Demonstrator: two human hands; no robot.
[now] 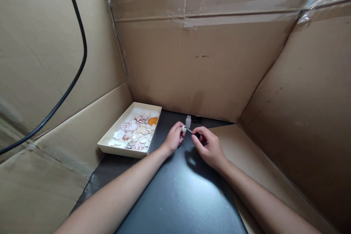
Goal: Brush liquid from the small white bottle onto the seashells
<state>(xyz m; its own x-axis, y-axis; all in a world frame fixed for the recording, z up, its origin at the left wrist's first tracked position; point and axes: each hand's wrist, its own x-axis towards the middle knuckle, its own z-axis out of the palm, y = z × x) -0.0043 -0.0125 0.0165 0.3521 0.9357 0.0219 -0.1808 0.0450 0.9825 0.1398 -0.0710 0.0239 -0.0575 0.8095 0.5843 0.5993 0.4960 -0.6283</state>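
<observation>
My left hand (174,138) is closed, pinching a small white shell (184,129) between thumb and fingers. My right hand (207,145) is closed on a thin brush with a dark cap (197,135), and the brush tip touches the shell. Both hands hover over a black table surface (175,197). A small clear bottle (188,121) stands upright just behind the hands. To the left lies a cream tray (109,137) filled with several scallop shells, white, pink-striped and one orange.
Tall cardboard walls (197,69) enclose the table on the left, back and right. A black cable (79,58) hangs across the left wall. A cardboard flap (246,142) lies over the table's right side.
</observation>
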